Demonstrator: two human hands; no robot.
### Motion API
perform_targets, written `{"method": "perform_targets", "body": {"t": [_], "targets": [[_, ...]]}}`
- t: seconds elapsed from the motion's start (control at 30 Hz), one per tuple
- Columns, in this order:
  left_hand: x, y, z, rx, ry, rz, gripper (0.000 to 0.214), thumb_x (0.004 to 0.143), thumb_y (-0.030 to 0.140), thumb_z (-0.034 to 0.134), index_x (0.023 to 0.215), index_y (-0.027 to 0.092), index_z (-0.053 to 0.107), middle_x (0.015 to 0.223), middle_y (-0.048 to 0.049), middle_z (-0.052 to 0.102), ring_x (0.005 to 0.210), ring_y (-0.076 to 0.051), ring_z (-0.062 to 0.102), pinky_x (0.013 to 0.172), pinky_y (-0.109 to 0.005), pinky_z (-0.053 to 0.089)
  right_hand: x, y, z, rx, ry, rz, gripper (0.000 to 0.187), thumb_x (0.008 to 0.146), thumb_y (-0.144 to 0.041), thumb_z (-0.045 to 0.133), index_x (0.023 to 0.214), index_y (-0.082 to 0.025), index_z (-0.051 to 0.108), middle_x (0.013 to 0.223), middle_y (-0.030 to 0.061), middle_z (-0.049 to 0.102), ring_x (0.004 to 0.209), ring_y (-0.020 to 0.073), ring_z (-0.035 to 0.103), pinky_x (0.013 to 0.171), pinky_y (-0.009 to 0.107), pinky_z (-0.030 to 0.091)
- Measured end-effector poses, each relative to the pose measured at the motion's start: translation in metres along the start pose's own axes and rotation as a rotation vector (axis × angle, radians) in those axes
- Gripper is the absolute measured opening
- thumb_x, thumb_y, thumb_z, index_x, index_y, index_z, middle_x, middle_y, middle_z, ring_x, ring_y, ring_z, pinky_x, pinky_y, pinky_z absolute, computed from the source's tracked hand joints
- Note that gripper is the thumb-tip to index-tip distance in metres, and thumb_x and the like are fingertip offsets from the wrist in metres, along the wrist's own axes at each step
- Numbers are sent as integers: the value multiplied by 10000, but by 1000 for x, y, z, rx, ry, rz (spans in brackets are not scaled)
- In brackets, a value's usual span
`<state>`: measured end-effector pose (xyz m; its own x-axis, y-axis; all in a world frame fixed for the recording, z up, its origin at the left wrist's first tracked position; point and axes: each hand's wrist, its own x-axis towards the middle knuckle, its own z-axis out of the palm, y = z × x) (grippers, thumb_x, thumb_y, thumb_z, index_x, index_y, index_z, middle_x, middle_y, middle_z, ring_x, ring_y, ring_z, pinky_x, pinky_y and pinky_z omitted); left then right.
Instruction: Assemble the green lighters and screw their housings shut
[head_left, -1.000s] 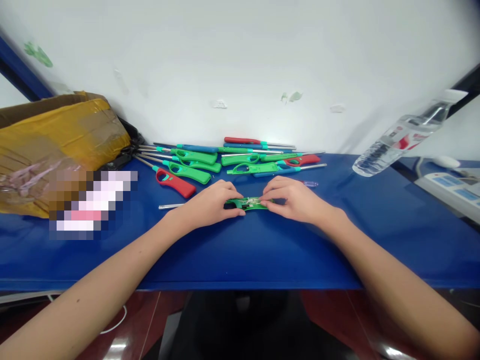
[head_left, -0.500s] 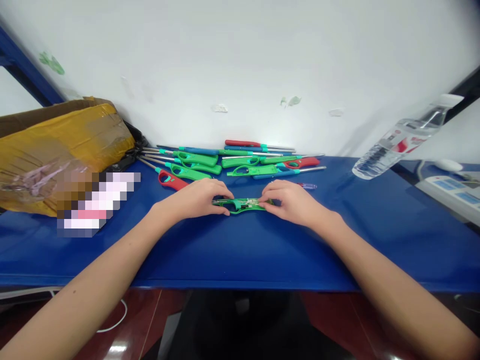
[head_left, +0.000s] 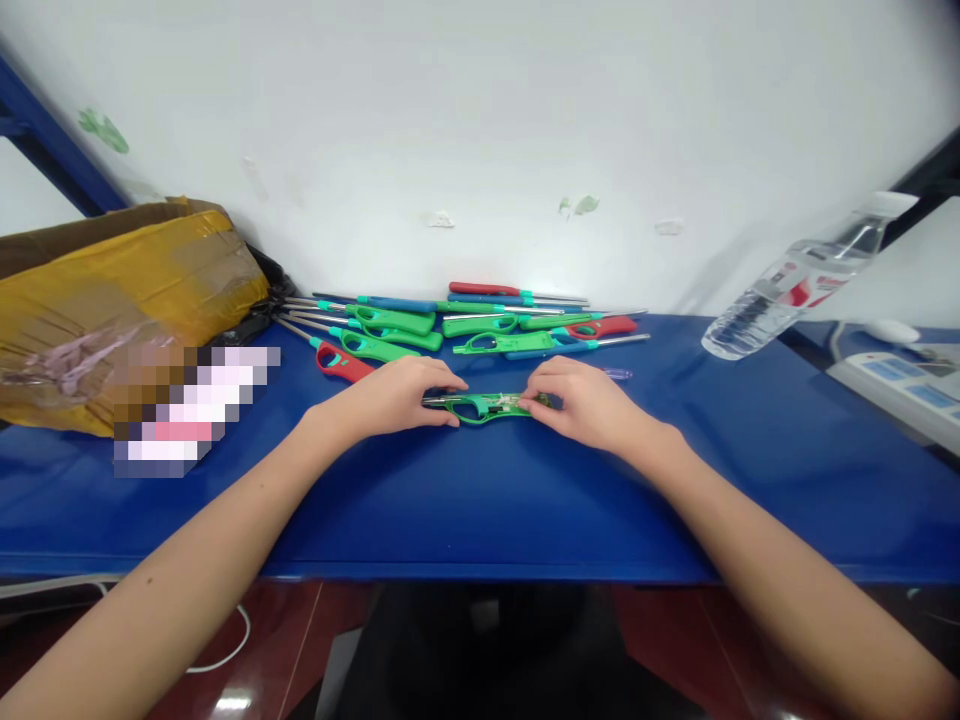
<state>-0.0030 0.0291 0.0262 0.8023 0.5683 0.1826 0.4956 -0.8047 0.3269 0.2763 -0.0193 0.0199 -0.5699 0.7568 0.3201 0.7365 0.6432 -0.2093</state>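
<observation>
A green utility lighter [head_left: 493, 405] with its inner parts exposed lies on the blue table in front of me. My left hand [head_left: 405, 395] closes around its metal tube, thumb on the near side and fingers on the far side. With thumb and forefinger, my right hand [head_left: 576, 402] pinches the handle end. Whether it grips a small inner part there is hidden. Just behind lie more lighters, among them a red one [head_left: 346, 365] and a green one [head_left: 397, 344]. A purple-handled tool [head_left: 618, 374] shows past my right hand.
A taped cardboard box [head_left: 187, 250] stands at the left beside a blurred-out item [head_left: 202, 405]. On the right, a clear water bottle [head_left: 784, 290] stands near a white power strip [head_left: 904, 385]. The white wall [head_left: 495, 120] bounds the blue table [head_left: 480, 510] at the back.
The tube end of the green lighter shows a little more between my left fingers and thumb. Both hands stay nearly in place; the whole view shifts slightly.
</observation>
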Motion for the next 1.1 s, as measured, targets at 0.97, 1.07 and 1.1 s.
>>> {"method": "perform_targets", "body": {"t": [0.97, 1.07, 1.1], "targets": [[-1, 5, 1, 38, 9, 6, 216, 886, 370, 658, 958, 201, 772, 997, -64, 720, 873, -204, 653, 811, -311, 495, 1, -2, -1, 41, -25, 37, 147, 919, -217, 576, 866, -177, 707, 890, 79, 699, 852, 217, 630, 769, 342, 493], [0, 5, 1, 32, -9, -13, 222, 885, 377, 657, 968, 205, 770, 1006, -66, 718, 891, -211, 650, 820, -318, 495, 1, -1, 0, 39, -35, 42, 143, 919, -216, 577, 868, -179, 706, 891, 75, 695, 853, 216, 630, 768, 340, 492], [0, 5, 0, 32, -13, -19, 227, 887, 381, 653, 976, 206, 767, 1012, -67, 716, 904, -215, 648, 828, -321, 495, 1, -1, 0, 40, -38, 45, 139, 918, -215, 580, 869, -180, 705, 891, 72, 695, 853, 215, 630, 766, 339, 492]]}}
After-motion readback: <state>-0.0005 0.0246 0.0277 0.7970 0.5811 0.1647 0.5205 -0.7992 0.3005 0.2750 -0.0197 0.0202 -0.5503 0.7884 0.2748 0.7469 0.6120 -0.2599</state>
